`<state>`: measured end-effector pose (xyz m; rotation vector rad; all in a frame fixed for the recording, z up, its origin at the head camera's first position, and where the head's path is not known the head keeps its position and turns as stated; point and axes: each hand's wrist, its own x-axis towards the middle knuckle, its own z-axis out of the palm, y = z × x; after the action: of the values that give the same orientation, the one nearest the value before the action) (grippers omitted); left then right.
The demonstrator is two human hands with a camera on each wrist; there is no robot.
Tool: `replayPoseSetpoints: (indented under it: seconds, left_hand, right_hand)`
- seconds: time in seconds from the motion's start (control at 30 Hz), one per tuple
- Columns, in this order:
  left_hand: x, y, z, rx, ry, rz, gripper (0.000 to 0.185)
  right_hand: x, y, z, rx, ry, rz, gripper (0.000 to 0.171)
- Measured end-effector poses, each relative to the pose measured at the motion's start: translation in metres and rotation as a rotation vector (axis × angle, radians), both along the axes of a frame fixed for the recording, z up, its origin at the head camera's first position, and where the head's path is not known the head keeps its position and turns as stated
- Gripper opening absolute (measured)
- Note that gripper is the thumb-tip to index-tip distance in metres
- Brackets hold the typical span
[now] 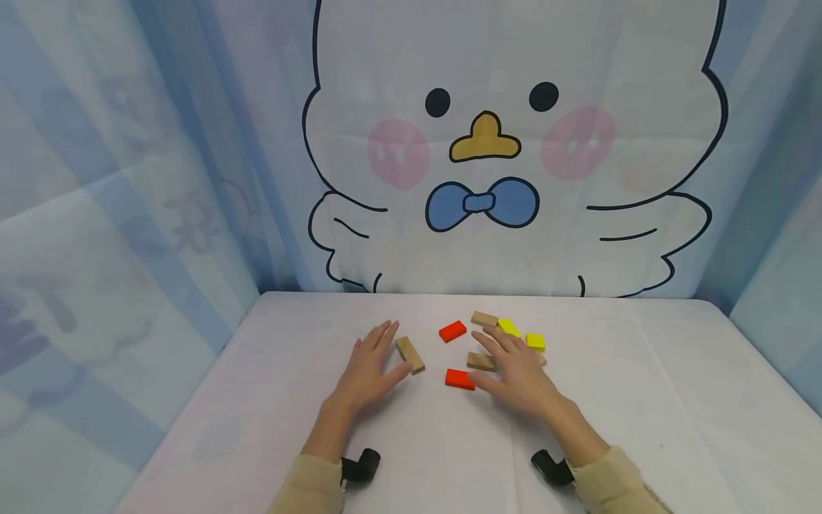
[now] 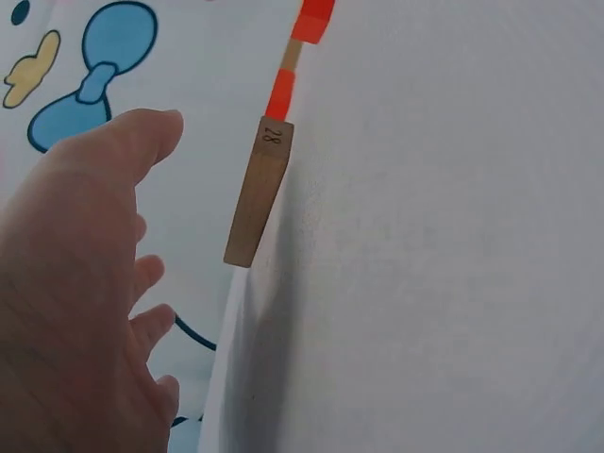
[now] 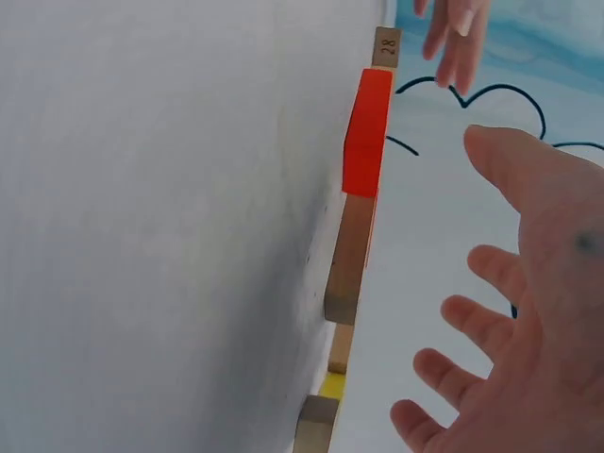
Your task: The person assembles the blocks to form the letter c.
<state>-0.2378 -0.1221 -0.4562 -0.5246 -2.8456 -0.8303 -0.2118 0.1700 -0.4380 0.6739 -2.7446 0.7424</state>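
Across the back, one cloth backdrop, printed with one cartoon figure: two black eyes, two pink cheeks, one blue bow tie. In front, one white-covered table. Two beige sleeves, left sleeve and right sleeve. Two bare hands, both held clear of the blocks: left hand, fingers extended and close together, thumb spread away; right hand, fingers spread and slightly bent, thumb apart. Two black wrist devices, left device and right device. Eight blocks countable, mid-table, between the hands and around the right one: four wood, two red, two yellow. Slanted wood block, end marked 28, near left thumb; back wood block; middle wood block by right fingers; fourth wood block mostly hidden behind the right hand, so the total could be off. Back red block; near red block by right thumb. Back yellow block beside back wood block; right yellow block beyond the right hand.
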Motion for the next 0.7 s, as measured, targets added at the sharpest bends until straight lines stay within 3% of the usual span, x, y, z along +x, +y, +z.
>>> replayPoseSetpoints:
  seconds: [0.4, 0.6, 0.7]
  left_hand:
    - [-0.008, 0.000, -0.009, 0.077, -0.052, -0.012, 0.070]
    - [-0.009, 0.000, -0.012, 0.109, -0.102, -0.001, 0.068]
    - [-0.009, -0.001, -0.014, 0.110, -0.097, -0.002, 0.066]
  right_hand:
    - [-0.011, -0.006, -0.007, -0.145, -0.107, 0.162, 0.054]
    - [-0.010, -0.006, -0.006, -0.140, -0.187, 0.194, 0.049]
    - [-0.011, -0.006, -0.008, -0.113, -0.177, 0.213, 0.046]
